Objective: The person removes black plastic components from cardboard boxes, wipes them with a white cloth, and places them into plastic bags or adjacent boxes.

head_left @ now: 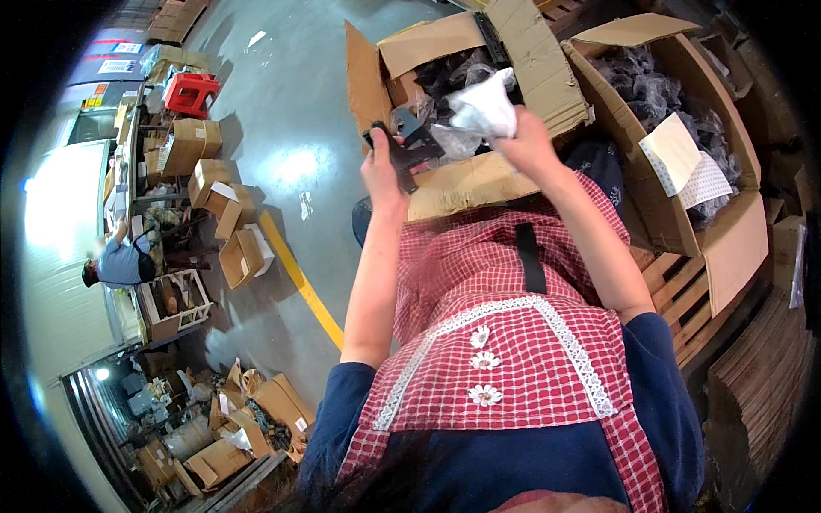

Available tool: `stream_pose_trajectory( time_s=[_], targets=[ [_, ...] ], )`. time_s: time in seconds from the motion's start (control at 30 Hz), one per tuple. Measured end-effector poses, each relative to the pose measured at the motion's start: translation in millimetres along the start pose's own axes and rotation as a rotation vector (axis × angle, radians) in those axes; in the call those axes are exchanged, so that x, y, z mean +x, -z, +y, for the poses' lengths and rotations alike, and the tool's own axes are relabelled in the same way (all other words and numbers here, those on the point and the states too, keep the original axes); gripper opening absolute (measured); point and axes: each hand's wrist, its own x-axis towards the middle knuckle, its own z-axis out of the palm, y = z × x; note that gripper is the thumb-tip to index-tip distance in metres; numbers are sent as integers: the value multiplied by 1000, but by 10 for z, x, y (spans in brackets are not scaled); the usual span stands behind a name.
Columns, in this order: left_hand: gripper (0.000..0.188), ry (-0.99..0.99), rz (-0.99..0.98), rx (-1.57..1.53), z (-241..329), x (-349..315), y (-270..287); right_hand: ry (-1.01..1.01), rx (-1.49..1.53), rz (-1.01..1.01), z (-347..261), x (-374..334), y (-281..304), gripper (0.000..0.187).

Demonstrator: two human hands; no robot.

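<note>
Clutching a dark angular plastic part, the left hand faces the right hand gripping crinkled clear bag.

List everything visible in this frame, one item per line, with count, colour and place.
Open cardboard box: one, brown, straight ahead, holding dark bagged parts.
Second open box: one, brown, to the right, with dark bagged parts.
White sheets: two, on the right box's edge.
Small cardboard boxes: several, brown, on the floor at left.
Red stool: one, upper left.
Yellow floor line: one, on the grey floor.
Another person: one, grey shirt, far left.
Wooden pallet: one, under the right box.
Apron: one, red-and-white check.
Black part: one, in the left hand.
Clear plastic bag: one, whitish, in the right hand.
</note>
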Motion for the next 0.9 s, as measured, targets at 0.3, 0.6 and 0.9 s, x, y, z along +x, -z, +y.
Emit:
stream_pose_trajectory(
  time_s=[0.3, 0.6, 0.9],
  targets=[
    [30, -172, -228, 182, -514, 112, 14, 269, -15, -294, -335, -296, -731, 57],
    [52, 269, -174, -84, -279, 139, 196, -360, 951, 6, -278, -350, 74, 43],
    [47, 282, -156, -265, 13, -280, -389, 269, -70, 11, -214, -453, -275, 68]
  ],
)
